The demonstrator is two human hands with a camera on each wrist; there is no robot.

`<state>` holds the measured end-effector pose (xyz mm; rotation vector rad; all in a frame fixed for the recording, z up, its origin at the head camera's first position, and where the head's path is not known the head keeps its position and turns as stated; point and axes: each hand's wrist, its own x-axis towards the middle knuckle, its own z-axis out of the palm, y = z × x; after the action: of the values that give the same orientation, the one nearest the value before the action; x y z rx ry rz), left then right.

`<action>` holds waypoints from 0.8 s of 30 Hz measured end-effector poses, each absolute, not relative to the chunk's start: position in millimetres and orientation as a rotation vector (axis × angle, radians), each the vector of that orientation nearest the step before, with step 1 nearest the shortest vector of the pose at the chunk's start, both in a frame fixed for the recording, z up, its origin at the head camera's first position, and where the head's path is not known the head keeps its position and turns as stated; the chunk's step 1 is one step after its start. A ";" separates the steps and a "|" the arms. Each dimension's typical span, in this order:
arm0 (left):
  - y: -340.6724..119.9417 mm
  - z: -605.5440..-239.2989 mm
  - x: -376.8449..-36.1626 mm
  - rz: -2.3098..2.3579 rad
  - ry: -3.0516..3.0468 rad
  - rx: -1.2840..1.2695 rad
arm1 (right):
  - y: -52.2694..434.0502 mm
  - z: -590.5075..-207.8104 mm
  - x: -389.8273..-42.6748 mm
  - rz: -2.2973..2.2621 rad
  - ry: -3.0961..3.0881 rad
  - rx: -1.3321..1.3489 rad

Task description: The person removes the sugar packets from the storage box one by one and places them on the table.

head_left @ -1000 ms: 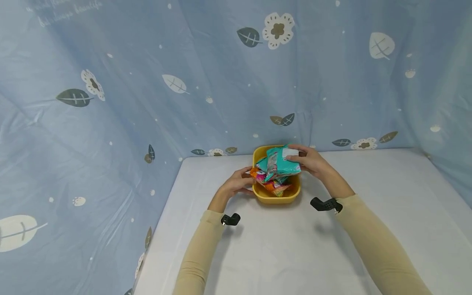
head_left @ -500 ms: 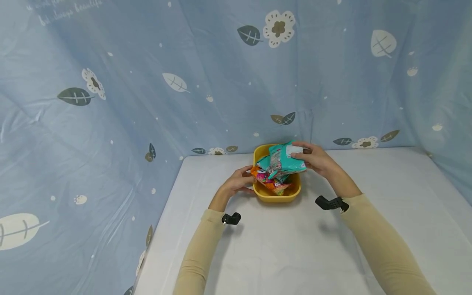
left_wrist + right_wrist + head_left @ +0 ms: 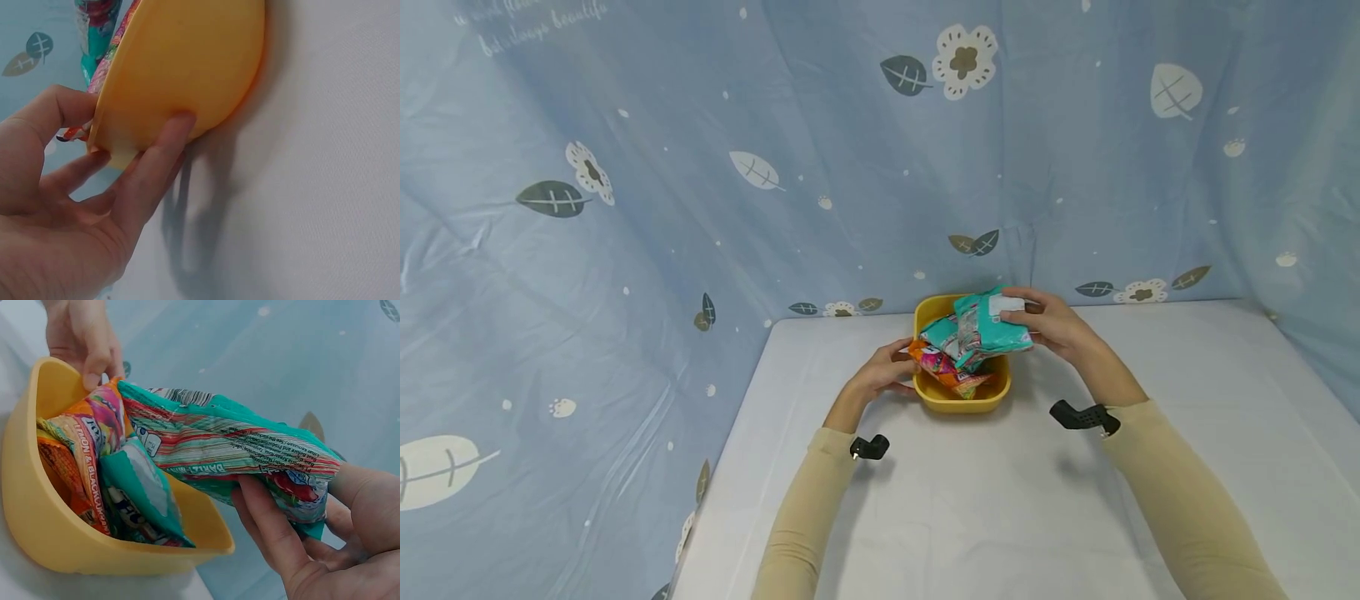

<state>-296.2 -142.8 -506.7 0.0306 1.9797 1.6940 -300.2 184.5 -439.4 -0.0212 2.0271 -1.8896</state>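
In the head view a yellow plastic tub (image 3: 962, 405) stands at the table's back edge. My left hand (image 3: 880, 372) holds its left side; in the left wrist view, fingertips (image 3: 183, 119) touch the outer wall and another finger bends at the rim. My right hand (image 3: 1054, 323) pinches a teal candy packet (image 3: 988, 329) above the tub's right side, fingers beneath it in the right wrist view. Inside the tub lie an orange candy packet (image 3: 87, 456) lettered "lemon & blackcurrant" and a second teal candy packet (image 3: 140, 494).
The tub stands on a white-covered table (image 3: 970, 500). Close behind it hangs a blue curtain (image 3: 865, 208) with leaf and flower prints, which also runs along the left. Black wrist cameras (image 3: 869, 447) sit on both sleeves.
My right hand has drawn the teal candy packet to the right, uncovering more of the second teal packet in the tub. The left hand and tub have stayed put.
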 end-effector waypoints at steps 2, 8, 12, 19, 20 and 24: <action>-142.8 -507.3 -296.3 1.698 1.980 0.033 | 187.5 -439.3 -299.7 -1.897 2.017 -0.022; -142.9 -506.7 -296.1 1.699 1.975 0.037 | 196.2 -439.6 -298.8 -1.898 2.005 -0.041; -143.8 -506.9 -296.6 1.695 1.969 0.031 | 201.3 -437.5 -297.5 -1.899 2.013 -0.058; -144.3 -508.6 -297.7 1.688 1.978 0.035 | 210.7 -434.3 -294.7 -1.893 2.029 -0.054; -144.2 -508.5 -297.5 1.687 1.980 0.035 | 212.0 -434.4 -294.3 -1.890 2.035 -0.053; -143.8 -508.3 -296.9 1.679 1.994 0.027 | 217.4 -436.0 -293.6 -1.889 2.048 -0.051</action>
<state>-296.9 -143.8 -508.3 0.0265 1.9945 1.6794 -293.6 217.4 -436.0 -0.0508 2.0484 -1.8890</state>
